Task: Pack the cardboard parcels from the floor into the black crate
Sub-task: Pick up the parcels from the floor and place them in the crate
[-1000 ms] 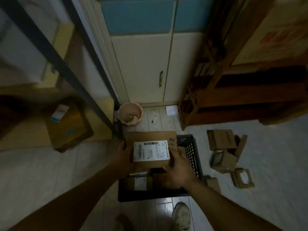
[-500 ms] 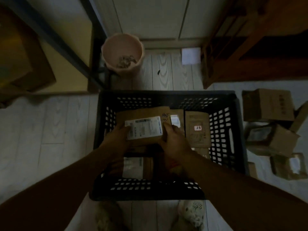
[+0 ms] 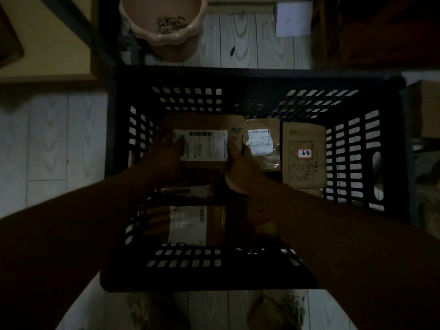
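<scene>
Parcel (image 3: 202,145) with the white label has gone from above the rim down into the black crate (image 3: 238,75) within the last second. It now sits low at the crate's 11 o'clock, a taped packet (image 3: 262,144) at its 3 o'clock. Your left hand (image 3: 164,158) grips its left edge and your right hand (image 3: 240,167) its right. Likely only letting go remains. More cartons (image 3: 426,108) wait outside the crate at 3 o'clock.

**Crate open only from above, its floor crowded**

The black crate (image 3: 238,77) has slotted walls on all four sides. Three parcels lie side by side along its far wall:
- a labelled parcel (image 3: 202,148), gripped by the left hand (image 3: 162,160) and right hand (image 3: 242,170)
- a taped parcel (image 3: 259,141)
- a printed box (image 3: 303,156), tight against the right wall

Another parcel (image 3: 188,225) fills the near-left. The near-right corner is too dark to judge. A pink pot (image 3: 164,25) stands just beyond the far rim.
</scene>
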`<state>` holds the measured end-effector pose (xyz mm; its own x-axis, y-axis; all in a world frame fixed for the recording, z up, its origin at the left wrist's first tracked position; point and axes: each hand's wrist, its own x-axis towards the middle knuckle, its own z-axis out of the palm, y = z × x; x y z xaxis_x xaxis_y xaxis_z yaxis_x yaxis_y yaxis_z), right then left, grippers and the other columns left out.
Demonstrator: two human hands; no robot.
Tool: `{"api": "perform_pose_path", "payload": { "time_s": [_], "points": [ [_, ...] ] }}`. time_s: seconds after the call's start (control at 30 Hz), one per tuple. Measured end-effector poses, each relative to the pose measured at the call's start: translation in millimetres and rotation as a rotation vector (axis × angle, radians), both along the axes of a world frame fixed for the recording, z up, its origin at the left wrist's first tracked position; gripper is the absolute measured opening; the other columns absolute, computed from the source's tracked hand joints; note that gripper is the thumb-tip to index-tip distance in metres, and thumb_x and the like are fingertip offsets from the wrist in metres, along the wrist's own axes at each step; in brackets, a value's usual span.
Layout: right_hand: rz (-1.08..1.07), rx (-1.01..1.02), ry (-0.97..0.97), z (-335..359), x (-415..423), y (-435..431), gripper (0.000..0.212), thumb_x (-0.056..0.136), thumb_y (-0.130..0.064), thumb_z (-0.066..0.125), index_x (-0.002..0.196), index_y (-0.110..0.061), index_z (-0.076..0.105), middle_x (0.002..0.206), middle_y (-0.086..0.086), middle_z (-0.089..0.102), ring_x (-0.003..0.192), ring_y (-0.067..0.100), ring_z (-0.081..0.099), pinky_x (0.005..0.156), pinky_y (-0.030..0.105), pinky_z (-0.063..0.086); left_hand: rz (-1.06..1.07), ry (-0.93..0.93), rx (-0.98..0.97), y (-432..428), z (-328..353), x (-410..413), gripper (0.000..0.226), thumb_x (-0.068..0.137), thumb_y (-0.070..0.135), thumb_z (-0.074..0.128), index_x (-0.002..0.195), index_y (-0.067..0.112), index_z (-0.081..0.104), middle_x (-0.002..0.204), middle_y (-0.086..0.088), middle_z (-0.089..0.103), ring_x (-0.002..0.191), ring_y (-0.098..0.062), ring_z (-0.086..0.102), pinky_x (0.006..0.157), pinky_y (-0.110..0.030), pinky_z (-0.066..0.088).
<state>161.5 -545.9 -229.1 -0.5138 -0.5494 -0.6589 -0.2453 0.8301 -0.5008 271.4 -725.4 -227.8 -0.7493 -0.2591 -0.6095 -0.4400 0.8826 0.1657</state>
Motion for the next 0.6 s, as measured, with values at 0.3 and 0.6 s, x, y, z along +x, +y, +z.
{"api": "perform_pose_path", "payload": {
  "time_s": [0.3, 0.6],
  "points": [
    [0.017, 0.025, -0.092, 147.9, -30.4, 43.5, 0.058, 0.090, -0.040, 0.055, 0.139, -0.014, 0.041, 0.140, 0.017, 0.043, 0.128, 0.037, 0.042, 0.104, 0.040, 0.039, 0.197, 0.092, 0.185, 32.0, 166.7, 18.8, 0.080, 0.086, 0.043, 0.057, 0.148, 0.016, 0.016, 0.155, -0.016, 0.012, 0.142, -0.034, 0.010, 0.118, -0.045, 0.007],
    [0.035, -0.021, 0.037, 403.4, -41.1, 128.5, 0.051, 0.088, -0.040, 0.057, 0.135, -0.023, 0.046, 0.136, 0.010, 0.046, 0.117, 0.026, 0.049, 0.088, 0.026, 0.039, 0.504, 0.135, 0.305, 112.4, 416.4, 51.2, 0.064, 0.087, 0.032, 0.062, 0.142, 0.022, 0.033, 0.139, -0.014, 0.039, 0.130, -0.034, 0.034, 0.110, -0.044, 0.029]
  ]
}}
